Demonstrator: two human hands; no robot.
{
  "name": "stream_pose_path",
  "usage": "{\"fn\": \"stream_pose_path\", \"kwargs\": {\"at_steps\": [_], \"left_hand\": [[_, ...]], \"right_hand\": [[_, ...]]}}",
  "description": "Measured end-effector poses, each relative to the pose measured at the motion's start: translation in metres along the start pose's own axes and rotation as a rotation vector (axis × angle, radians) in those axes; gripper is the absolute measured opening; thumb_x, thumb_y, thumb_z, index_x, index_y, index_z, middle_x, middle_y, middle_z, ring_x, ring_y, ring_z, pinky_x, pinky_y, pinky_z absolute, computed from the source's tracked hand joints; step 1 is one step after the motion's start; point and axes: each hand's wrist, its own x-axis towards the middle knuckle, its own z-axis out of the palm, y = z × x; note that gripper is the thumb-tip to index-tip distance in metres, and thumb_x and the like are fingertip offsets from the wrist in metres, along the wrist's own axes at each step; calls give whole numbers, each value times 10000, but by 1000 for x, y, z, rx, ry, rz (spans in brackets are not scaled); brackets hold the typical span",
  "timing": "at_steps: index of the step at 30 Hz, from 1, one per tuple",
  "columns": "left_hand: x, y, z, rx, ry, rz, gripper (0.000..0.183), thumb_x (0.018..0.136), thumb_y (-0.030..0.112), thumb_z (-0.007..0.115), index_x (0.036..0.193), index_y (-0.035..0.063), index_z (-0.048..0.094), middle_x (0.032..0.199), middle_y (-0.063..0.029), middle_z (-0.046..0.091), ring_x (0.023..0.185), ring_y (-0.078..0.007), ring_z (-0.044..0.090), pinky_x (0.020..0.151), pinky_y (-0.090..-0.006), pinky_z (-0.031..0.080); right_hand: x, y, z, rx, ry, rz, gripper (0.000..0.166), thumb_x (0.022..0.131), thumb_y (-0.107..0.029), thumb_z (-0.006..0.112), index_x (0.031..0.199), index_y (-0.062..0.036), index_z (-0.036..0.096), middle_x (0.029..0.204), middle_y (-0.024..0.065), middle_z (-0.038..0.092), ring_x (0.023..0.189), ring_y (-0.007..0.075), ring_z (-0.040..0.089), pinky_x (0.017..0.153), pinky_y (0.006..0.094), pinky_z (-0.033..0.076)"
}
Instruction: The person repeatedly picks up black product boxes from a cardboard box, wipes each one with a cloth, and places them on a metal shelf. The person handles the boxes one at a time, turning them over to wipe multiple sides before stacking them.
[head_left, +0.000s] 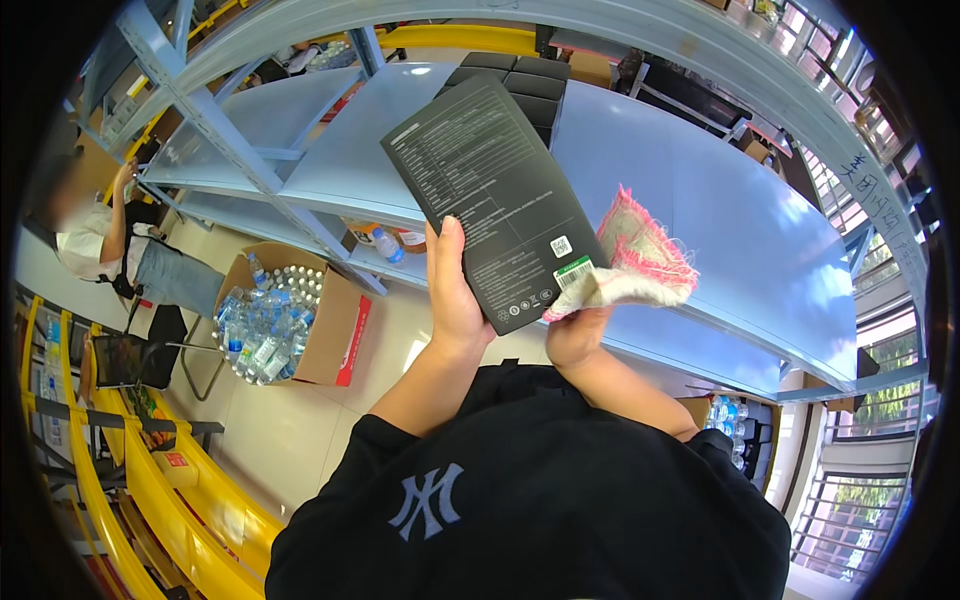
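A flat black product box (487, 195) is held up before my chest, tilted, its printed back towards me. Small print, a printed code and a green-edged label cover part of that face. My left hand (454, 292) grips its lower left edge, thumb on the printed side. At the lower right corner, my right hand (577, 334) holds a whitish cleaning cloth (645, 259) with frayed pink edges. The cloth lies against the box corner and hides most of the right fingers. Behind the box, several similar black boxes (536, 82) stand in rows on the blue metal shelf (675, 195).
Left of me on the floor stands a cardboard carton (322, 330) full of plastic bottles (266, 330). A person (112, 240) is beside it, near a black chair (142, 356). Yellow racking (172, 517) runs along the lower left. A blue shelf upright (225, 135) rises at left.
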Motion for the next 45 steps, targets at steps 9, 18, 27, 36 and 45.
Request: {"fn": "stream_pose_path", "kwargs": {"at_steps": [9, 18, 27, 36, 45], "left_hand": [[-5, -4, 5, -41, 77, 62, 446, 922, 376, 352, 1240, 65, 320, 1099, -102, 494, 954, -195, 552, 801, -326, 483], [-11, -8, 16, -114, 65, -82, 567, 897, 500, 295, 1178, 27, 436, 1098, -119, 530, 966, -209, 555, 813, -325, 473], [-13, -23, -3, -133, 95, -123, 620, 876, 510, 264, 1239, 27, 401, 1154, -125, 523, 1022, -241, 542, 860, -366, 454], [-2, -24, -34, 83, -38, -84, 560, 898, 481, 340, 1258, 55, 383, 1178, -102, 508, 1065, -215, 510, 882, -344, 436], [-8, -11, -18, 0, -69, -353, 522, 909, 443, 334, 1270, 69, 385, 1167, -62, 518, 1062, -174, 502, 900, -343, 400]], "right_hand": [[35, -30, 1, -192, 164, -59, 403, 901, -308, 376, 1165, -3, 372, 1115, 150, 481, 972, 200, 497, 904, 350, 350], [44, -49, 51, -635, -433, 596, 894, 643, -547, 633, 1292, -30, 302, 1257, 126, 346, 1207, 292, 268, 1018, 496, 155], [-12, -24, 6, -309, 56, 369, 378, 842, -220, 478, 1144, 1, 425, 1081, 133, 529, 966, 270, 520, 794, 371, 413], [53, -59, 8, 776, 233, 705, 548, 916, -421, 305, 1319, -50, 295, 1311, 87, 390, 1186, 213, 396, 998, 355, 308], [22, -45, -31, -3, -246, 441, 674, 897, -443, 331, 1343, 46, 206, 1414, 197, 130, 1303, 304, 156, 1049, 386, 123]]}}
